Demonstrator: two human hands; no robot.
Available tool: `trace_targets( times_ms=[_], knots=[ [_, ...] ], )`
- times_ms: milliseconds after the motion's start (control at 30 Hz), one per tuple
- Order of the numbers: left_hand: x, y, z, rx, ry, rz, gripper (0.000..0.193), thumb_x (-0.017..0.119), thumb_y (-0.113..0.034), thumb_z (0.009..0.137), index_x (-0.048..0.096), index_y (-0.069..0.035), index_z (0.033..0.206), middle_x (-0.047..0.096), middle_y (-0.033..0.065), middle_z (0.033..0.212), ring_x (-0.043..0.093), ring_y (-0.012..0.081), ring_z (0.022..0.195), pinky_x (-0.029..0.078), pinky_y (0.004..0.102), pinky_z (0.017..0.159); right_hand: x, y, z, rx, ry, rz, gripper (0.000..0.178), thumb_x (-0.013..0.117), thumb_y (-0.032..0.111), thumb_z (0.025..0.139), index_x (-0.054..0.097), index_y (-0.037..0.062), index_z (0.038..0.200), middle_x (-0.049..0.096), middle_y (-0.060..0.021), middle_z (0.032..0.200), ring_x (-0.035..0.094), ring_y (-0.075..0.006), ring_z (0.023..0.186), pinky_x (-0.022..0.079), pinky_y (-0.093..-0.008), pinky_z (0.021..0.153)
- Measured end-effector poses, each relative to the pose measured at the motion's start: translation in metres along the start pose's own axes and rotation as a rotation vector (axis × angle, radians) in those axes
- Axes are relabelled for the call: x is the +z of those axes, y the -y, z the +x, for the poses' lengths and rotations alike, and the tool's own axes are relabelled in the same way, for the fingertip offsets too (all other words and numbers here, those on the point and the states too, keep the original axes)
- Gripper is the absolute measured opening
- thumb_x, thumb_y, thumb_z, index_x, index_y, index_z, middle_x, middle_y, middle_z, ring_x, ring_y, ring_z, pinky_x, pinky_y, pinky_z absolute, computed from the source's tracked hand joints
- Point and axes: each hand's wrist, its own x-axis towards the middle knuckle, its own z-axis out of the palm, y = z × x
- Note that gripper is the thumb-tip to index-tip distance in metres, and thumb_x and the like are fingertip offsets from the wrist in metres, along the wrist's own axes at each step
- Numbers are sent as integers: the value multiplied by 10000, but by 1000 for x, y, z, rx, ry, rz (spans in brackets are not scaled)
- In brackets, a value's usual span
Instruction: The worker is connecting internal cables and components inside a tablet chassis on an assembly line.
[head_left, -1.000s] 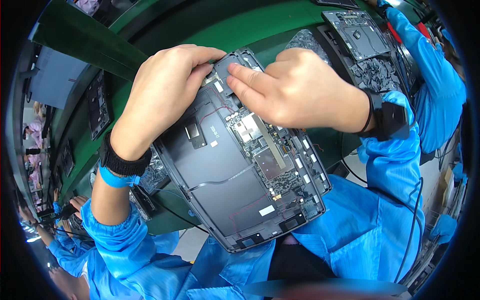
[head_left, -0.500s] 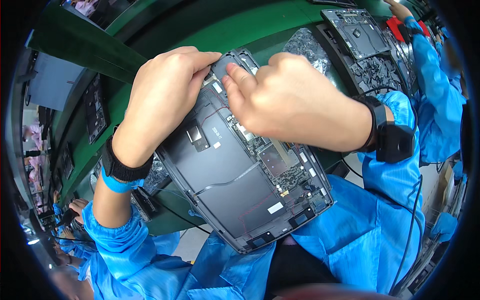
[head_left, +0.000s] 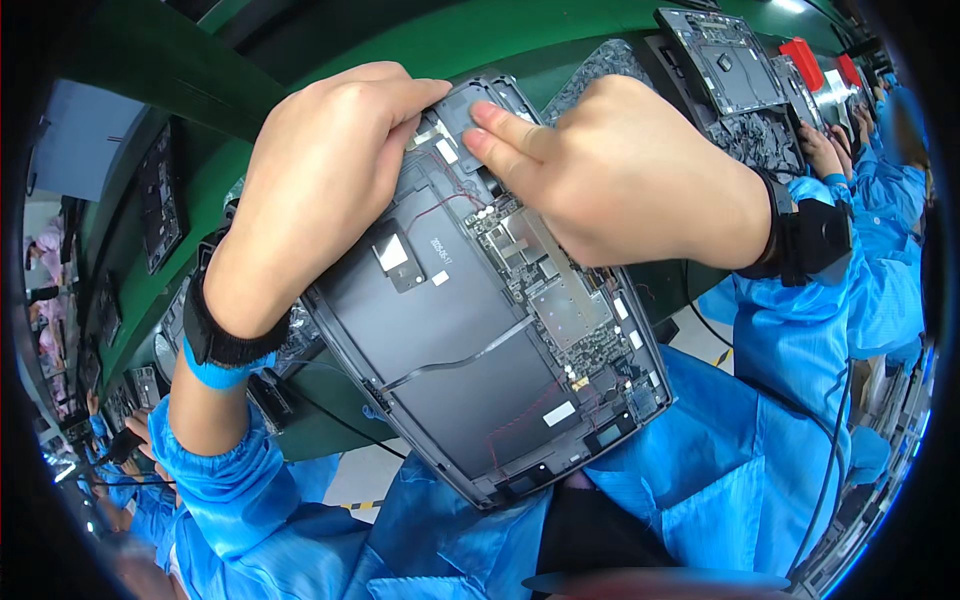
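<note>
An opened grey tablet-like device housing point(head_left: 400, 335) leans tilted against my lap, its inside toward me. A circuit board point(head_left: 572, 312), thin red wires and a flat grey cable point(head_left: 455, 358) show in it. My left hand point(head_left: 330, 150) is closed around the far left edge, its thumb and index finger near the top corner. With two fingers stretched out, my right hand point(head_left: 640, 170) presses on a flat dark grey part point(head_left: 462, 112) at the far end. Its other fingers are curled, and its thumb is hidden. A small dark module with a silver patch point(head_left: 398, 262) sits near the left side.
Another opened housing point(head_left: 725, 65) lies at the far right above a container of dark pieces point(head_left: 755, 140). Clear plastic wrap point(head_left: 605, 75) lies behind my right hand. A green upright panel point(head_left: 170, 80) stands at the left. A co-worker's hands point(head_left: 825, 150) are at the right.
My right hand has shifted right and slightly away, uncovering more of the circuit board. The housing's far end sits slightly farther up. The co-worker's hands at the right have come lower.
</note>
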Motion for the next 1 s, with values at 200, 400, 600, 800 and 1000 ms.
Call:
trace_targets(
  times_ms=[200, 400, 600, 800, 1000],
  knots=[
    [6, -4, -2, -47, -48, -1, 254, 549, 7, 828, 661, 36, 1054, 654, 196, 924, 624, 380, 866, 503, 419, 775, 18, -33, -9, 51, -198, 219, 156, 624, 112, 757, 697, 33, 870, 643, -152, 649, 658, -307, 611, 526, -408, 557],
    [2, -12, -7, -155, 26, -34, 334, 538, 6, 870, 608, 21, 1196, 640, 225, 1135, 627, 373, 1021, 494, 374, 882, 11, -28, 6, -94, -123, -102, 233, 696, 105, 718, 683, 36, 940, 709, -87, 910, 700, -217, 763, 544, -298, 616],
    [-1, -2, -4, -137, 38, -62, 343, 567, 12, 840, 622, 19, 1178, 654, 218, 1099, 649, 340, 975, 506, 355, 840, 1, -5, 12, -147, 9, -298, 268, 648, 87, 731, 667, -62, 954, 705, -163, 950, 706, -209, 697, 538, -286, 545],
    [-4, 12, 1, -96, 68, -206, 303, 586, 2, 826, 652, 21, 1121, 660, 198, 997, 647, 322, 875, 513, 357, 782, 9, -11, 5, -175, -108, -278, 346, 645, 111, 713, 659, -66, 1009, 691, -191, 1032, 671, -176, 584, 521, -282, 506],
    [-6, 5, 0, -56, 49, -150, 257, 591, -8, 816, 674, 19, 1058, 654, 176, 899, 632, 359, 839, 506, 388, 755, -3, -3, 5, -47, -161, -134, 130, 671, 99, 675, 676, -9, 748, 683, -92, 760, 679, -194, 632, 526, -309, 520]
  ],
)
